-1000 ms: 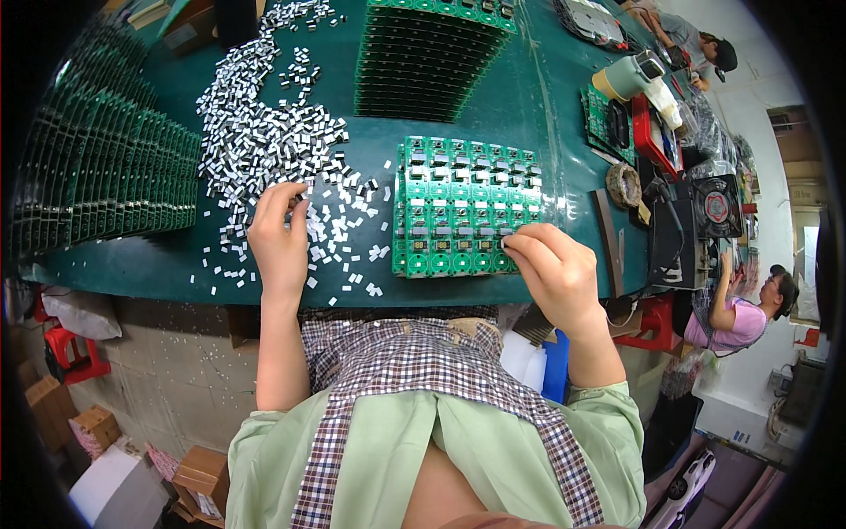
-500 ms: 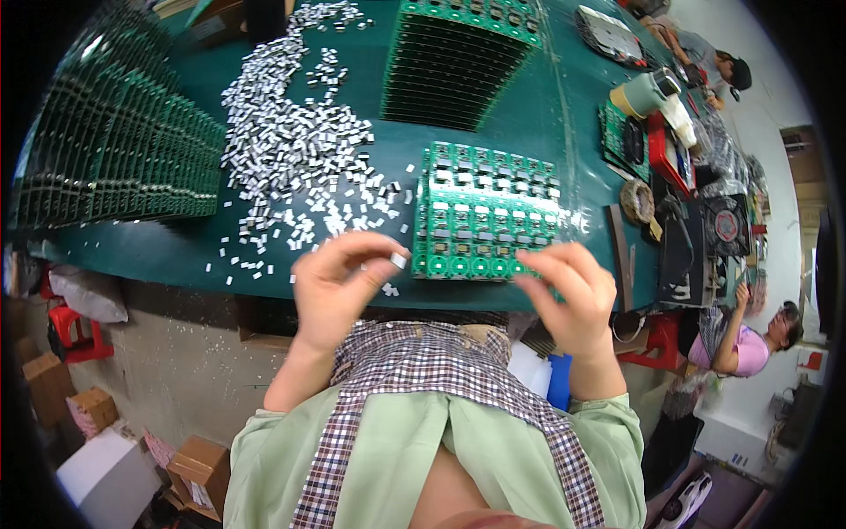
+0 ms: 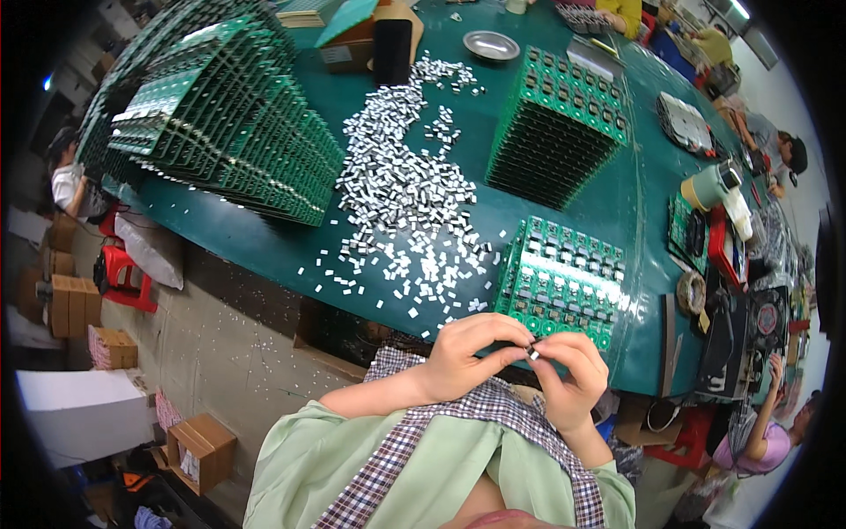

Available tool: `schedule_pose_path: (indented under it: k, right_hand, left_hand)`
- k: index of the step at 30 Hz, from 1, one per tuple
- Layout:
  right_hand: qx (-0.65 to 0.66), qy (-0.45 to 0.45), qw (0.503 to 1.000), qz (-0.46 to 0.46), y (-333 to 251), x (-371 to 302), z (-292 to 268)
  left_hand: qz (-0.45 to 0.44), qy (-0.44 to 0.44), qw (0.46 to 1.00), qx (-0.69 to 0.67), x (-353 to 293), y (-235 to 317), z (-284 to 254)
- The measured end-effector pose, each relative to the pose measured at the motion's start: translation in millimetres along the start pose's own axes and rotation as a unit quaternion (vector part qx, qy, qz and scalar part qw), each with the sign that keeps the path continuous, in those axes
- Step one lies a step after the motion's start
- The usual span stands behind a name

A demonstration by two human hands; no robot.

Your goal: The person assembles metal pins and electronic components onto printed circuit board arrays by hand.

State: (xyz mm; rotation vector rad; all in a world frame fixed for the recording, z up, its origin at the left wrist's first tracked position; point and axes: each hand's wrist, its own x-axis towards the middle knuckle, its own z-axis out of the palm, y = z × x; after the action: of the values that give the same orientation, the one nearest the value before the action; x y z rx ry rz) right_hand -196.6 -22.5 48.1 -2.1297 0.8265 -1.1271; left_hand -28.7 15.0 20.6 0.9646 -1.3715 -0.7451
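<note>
Evidently the small black-and-white component (image 3: 532, 352) sat between both sets of fingertips, the left hand (image 3: 527, 339) pinching it from the left and the right hand (image 3: 539, 349) from the right, thumbs and fingers closed together around it. The green circuit board panel (image 3: 564, 278) lay on the table (image 3: 469, 115) just beyond, on the far side of the fingertips, its rows running left to right and slanting nearer at the right; the right hand was more squarely before it. The component's long axis was too small to tell. Loose components (image 3: 397, 189) spread farther left
</note>
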Motion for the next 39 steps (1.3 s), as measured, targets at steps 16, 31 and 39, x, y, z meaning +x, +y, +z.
schedule_pose_path:
  k: [16,31,39]
  right_hand:
    - [0.131,-0.050,0.989,0.044,8,0,-12]
    - [-0.042,0.057,0.994,-0.082,1,-14,-7]
    - [0.112,0.036,0.989,0.091,14,-9,-38]
  left_hand:
    - [0.042,-0.114,0.993,-0.003,2,-3,2]
    - [0.151,-0.007,0.982,0.111,0,3,9]
    - [0.141,-0.085,0.977,0.138,5,9,-6]
